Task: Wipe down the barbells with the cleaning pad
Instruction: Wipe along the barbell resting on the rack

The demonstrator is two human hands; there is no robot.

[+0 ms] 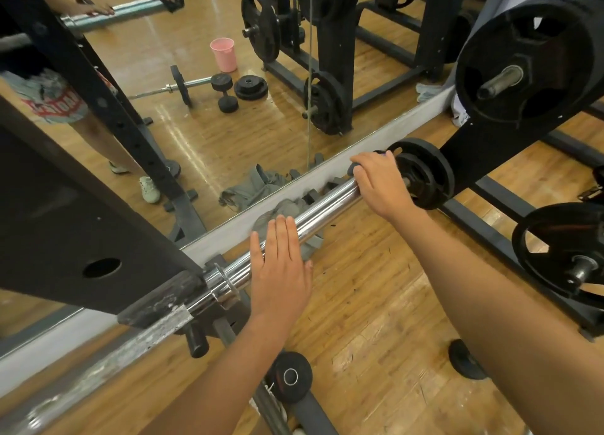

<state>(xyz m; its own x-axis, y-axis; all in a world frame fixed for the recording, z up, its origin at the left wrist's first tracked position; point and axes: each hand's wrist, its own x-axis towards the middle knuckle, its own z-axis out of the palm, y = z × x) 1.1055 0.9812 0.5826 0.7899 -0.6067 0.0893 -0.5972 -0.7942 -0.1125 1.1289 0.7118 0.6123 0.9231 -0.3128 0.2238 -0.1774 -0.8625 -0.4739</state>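
The barbell lies across the black rack, its chrome sleeve running up and to the right toward a small black plate at its far end. The left hand rests flat on the sleeve near the collar, fingers straight and together, holding nothing. The right hand curls over the sleeve just beside the small plate, gripping the dark cleaning pad, which shows only at its edges under the fingers.

To wipe well, I judge the right hand should wrap the pad right around the sleeve and draw it along the full chrome length toward the collar. The left hand should steady the bar against rolling and move clear as the pad nears.

A mirror stands just beyond the barbell. A big plate hangs above its far end. A grey cloth lies on the floor beneath it. Another plate sits on a peg nearer than the bar. The small plate blocks the pad's outward travel, and the collar ends its inward run.
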